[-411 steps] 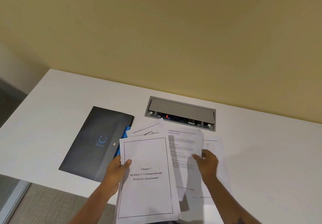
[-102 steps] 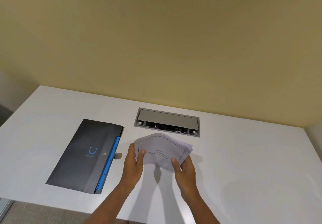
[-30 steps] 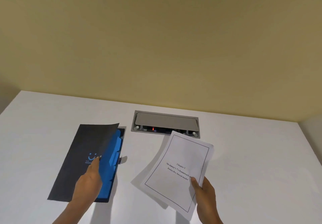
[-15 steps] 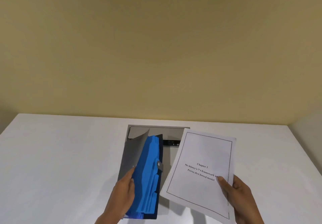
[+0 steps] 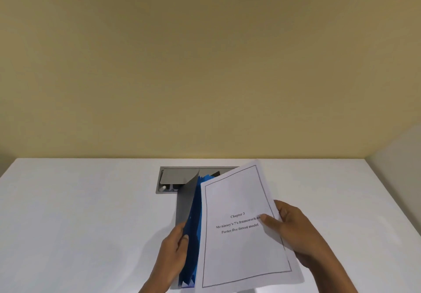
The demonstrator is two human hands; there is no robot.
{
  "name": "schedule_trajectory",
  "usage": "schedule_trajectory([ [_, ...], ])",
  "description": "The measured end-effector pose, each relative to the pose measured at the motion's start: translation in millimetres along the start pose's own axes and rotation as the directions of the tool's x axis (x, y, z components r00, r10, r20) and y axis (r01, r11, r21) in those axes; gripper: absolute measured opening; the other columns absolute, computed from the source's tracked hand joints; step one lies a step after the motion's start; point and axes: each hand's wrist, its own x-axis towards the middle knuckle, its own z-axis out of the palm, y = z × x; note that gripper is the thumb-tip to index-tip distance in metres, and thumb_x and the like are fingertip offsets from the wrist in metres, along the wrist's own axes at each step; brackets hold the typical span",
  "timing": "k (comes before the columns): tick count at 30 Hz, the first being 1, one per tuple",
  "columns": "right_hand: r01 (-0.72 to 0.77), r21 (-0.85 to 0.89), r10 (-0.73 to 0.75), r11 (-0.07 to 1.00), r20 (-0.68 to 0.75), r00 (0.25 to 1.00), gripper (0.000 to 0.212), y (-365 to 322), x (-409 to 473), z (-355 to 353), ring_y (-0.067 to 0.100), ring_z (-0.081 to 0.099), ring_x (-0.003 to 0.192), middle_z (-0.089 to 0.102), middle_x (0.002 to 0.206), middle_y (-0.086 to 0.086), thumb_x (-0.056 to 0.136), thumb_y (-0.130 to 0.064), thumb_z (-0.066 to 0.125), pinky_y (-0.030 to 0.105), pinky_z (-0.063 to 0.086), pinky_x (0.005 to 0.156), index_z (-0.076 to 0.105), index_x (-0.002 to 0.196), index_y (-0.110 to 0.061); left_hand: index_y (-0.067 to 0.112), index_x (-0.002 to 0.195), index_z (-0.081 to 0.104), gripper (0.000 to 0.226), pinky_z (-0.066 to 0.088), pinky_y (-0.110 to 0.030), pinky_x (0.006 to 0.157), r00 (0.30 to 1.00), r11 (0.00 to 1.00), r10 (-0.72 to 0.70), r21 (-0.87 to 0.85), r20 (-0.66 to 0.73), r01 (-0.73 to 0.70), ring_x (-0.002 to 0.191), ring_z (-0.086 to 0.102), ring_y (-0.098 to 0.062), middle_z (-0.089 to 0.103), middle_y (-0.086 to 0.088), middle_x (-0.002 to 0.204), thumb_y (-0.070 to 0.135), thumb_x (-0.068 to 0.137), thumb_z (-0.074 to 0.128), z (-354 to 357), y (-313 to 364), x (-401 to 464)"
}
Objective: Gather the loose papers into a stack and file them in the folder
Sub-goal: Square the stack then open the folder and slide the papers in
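Your left hand (image 5: pixel 174 250) gripped the folder (image 5: pixel 185 210) at its near left side, thumb pressed on the grey front cover, which was peeled back and curled at its far corner so that the blue dividers (image 5: pixel 195 224) inside stood fanned open. Your right hand (image 5: pixel 293 231) grasped the stack of papers (image 5: pixel 241 229) by its right edge, thumb lying across the top sheet beside the printed lines "Chapter 3" and "Porter five forces model", fingers curled behind. The stack was held tilted, its left edge right against the blue dividers and covering the folder's right half; whether that edge had entered a pocket, you could not have told from this view. The folder stood raised over the white table (image 5: pixel 79 213), its near end close to your body. Behind it, partly hidden by cover and papers, the grey cable box (image 5: pixel 169 180) sat recessed in the tabletop near the yellow wall (image 5: pixel 205 65).
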Motion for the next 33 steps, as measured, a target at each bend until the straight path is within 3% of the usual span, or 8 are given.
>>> schedule_trajectory([
  [5,-0.005,-0.237,-0.004,0.971,-0.039,0.999,0.008,-19,19,24,0.02,0.078,0.096,0.082,0.101,-0.004,0.096,-0.02,0.072,0.042,0.062,0.091,0.077,0.103,-0.018,0.021,0.15,0.049,0.044,0.051,-0.037,0.112,0.999,0.999,-0.033,-0.037,-0.005,0.033,0.127,0.063,-0.02,0.064,0.001,0.142,0.009,0.108,0.046,3,3,-2],
  [7,0.003,-0.309,-0.011,0.951,-0.024,1.0,0.012,-28,26,35,0.014,0.075,0.093,0.08,0.105,-0.006,0.098,-0.019,0.069,0.033,0.063,0.078,0.075,0.108,-0.02,0.021,0.15,0.049,0.043,0.051,-0.04,0.113,0.999,0.998,-0.045,-0.033,-0.005,0.045,0.128,0.062,-0.021,0.063,0.001,0.143,0.013,0.108,0.047,4,4,-2],
  [9,0.021,-0.38,-0.028,0.925,-0.011,1.0,0.019,-36,34,46,0.006,0.069,0.089,0.075,0.109,-0.006,0.1,-0.017,0.063,0.018,0.052,0.062,0.071,0.117,-0.02,0.023,0.148,0.049,0.04,0.053,-0.04,0.11,0.998,0.998,-0.061,-0.033,-0.003,0.061,0.124,0.063,-0.02,0.063,0.002,0.141,0.017,0.108,0.047,4,5,-1],
  [12,0.055,-0.47,-0.067,0.881,-0.009,0.998,0.021,-42,45,63,0.012,0.066,0.086,0.071,0.107,-0.004,0.1,-0.012,0.057,0.013,0.044,0.056,0.069,0.117,-0.018,0.029,0.146,0.048,0.038,0.055,-0.033,0.1,0.997,0.997,-0.072,-0.033,0.007,0.072,0.111,0.062,-0.012,0.061,0.011,0.135,0.022,0.109,0.046,4,8,-2],
  [15,0.093,-0.554,-0.12,0.827,-0.014,0.993,0.014,-42,51,81,0.02,0.063,0.087,0.068,0.102,0.003,0.1,-0.009,0.056,0.019,0.044,0.059,0.067,0.108,-0.014,0.03,0.148,0.047,0.04,0.054,-0.031,0.098,0.998,0.997,-0.069,-0.017,0.003,0.069,0.112,0.059,-0.012,0.058,0.01,0.14,0.025,0.109,0.046,5,9,-2],
  [20,0.094,-0.581,-0.154,0.809,-0.054,0.987,0.022,-25,51,115,0.021,0.069,0.093,0.073,0.113,0.01,0.101,-0.009,0.06,0.035,0.063,0.082,0.065,0.122,-0.008,0.024,0.149,0.047,0.041,0.051,-0.04,0.109,0.997,0.997,-0.073,-0.019,-0.028,0.073,0.12,0.059,-0.017,0.058,0.002,0.147,0.023,0.108,0.046,7,11,-5],
  [28,0.078,-0.604,-0.177,0.793,-0.107,0.978,0.026,16,43,169,0.018,0.071,0.095,0.072,0.112,0.005,0.099,-0.013,0.064,0.028,0.061,0.081,0.059,0.125,-0.015,0.021,0.15,0.047,0.042,0.051,-0.039,0.109,0.997,0.997,-0.062,-0.056,-0.044,0.059,0.114,0.059,-0.017,0.059,-0.003,0.147,0.02,0.108,0.046,7,12,-8],
  [33,0.038,-0.604,-0.147,0.796,-0.133,0.98,0.047,33,40,198,0.009,0.061,0.083,0.056,0.094,-0.01,0.097,-0.015,0.071,0.025,0.06,0.082,0.048,0.137,-0.022,0.017,0.155,0.044,0.046,0.045,-0.035,0.113,0.998,0.995,-0.049,-0.093,-0.046,0.044,0.134,0.058,-0.026,0.056,-0.004,0.153,0.011,0.109,0.043,6,11,-12],
])
